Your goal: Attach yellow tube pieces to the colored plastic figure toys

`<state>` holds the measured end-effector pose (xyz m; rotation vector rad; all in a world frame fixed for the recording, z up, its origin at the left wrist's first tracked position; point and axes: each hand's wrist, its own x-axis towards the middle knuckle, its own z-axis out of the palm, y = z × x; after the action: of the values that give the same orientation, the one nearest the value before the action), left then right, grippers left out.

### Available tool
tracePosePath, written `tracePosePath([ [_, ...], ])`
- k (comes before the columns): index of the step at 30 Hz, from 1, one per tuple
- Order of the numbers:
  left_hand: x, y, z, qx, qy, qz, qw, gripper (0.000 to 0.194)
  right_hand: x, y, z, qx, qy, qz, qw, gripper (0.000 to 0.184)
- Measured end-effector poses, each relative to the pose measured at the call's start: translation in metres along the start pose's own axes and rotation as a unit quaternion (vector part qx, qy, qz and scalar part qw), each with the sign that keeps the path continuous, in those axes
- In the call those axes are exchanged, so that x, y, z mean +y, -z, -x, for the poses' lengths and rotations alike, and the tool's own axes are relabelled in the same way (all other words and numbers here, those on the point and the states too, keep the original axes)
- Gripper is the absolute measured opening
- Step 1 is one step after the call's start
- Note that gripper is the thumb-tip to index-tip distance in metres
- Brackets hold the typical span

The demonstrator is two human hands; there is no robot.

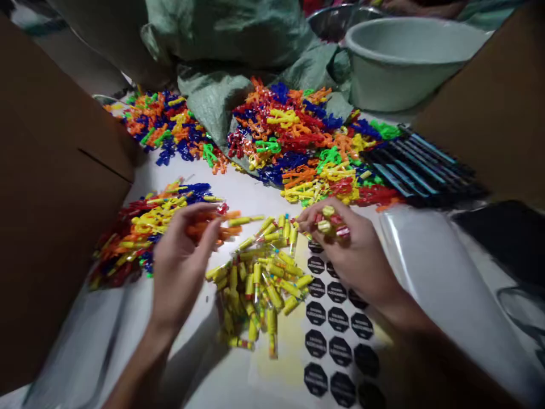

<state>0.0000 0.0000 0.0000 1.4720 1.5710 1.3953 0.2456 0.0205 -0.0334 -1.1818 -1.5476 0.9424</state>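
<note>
White table (251, 196), dim room. Far left: one brown cardboard panel (51, 170), then one near heap of coloured toys (153, 218). Left hand (183, 255): thumb and fingers clamped on several orange toys (232, 231), number blurred. Between hands: one pile of yellow tubes (259, 272), too overlapped to count; behind, one green sack (230, 28). Under right hand (353, 255): one sticker sheet (338, 319); fingers curled round at least four wrapped pieces (325, 227). Farther right: one metal bowl (336, 20), one pale basin (409, 79), second cardboard panel (489, 108).
</note>
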Motion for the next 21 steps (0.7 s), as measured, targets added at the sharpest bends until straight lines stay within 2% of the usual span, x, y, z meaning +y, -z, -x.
tracePosePath([
  [2, 0.004, 0.017, -0.011, 0.089, -0.022, 0.017, 0.996, 0.021, 0.005, 0.013, -0.008, 0.054, -0.02, 0.031, 0.998, 0.011],
  [4, 0.006, 0.033, -0.021, 0.142, -0.008, 0.046, 0.989, 0.02, 0.012, 0.022, -0.015, 0.075, -0.035, 0.092, 0.992, 0.012],
  [6, 0.004, 0.045, -0.029, 0.154, 0.054, 0.092, 0.982, 0.014, 0.019, 0.026, -0.018, 0.057, -0.046, 0.191, 0.979, 0.01],
  [8, 0.001, 0.051, -0.033, 0.147, 0.109, 0.133, 0.974, 0.013, 0.027, 0.024, -0.018, 0.013, -0.051, 0.294, 0.954, 0.012],
  [10, -0.002, 0.052, -0.035, 0.156, 0.119, 0.165, 0.966, 0.021, 0.034, 0.018, -0.014, -0.025, -0.05, 0.359, 0.932, 0.017],
  [12, -0.004, 0.049, -0.036, 0.163, 0.119, 0.187, 0.961, 0.028, 0.039, 0.013, -0.009, -0.042, -0.049, 0.379, 0.923, 0.02],
  [15, -0.005, 0.042, -0.036, 0.168, 0.112, 0.203, 0.958, 0.032, 0.042, 0.01, -0.007, -0.033, -0.054, 0.388, 0.919, 0.021],
  [18, -0.007, 0.038, -0.038, 0.201, 0.051, 0.199, 0.958, 0.038, 0.038, 0.012, -0.012, -0.003, -0.053, 0.383, 0.922, 0.019],
  [21, -0.013, 0.04, -0.04, 0.213, -0.002, 0.194, 0.958, 0.04, 0.031, 0.012, -0.015, 0.039, -0.071, 0.32, 0.944, 0.021],
])
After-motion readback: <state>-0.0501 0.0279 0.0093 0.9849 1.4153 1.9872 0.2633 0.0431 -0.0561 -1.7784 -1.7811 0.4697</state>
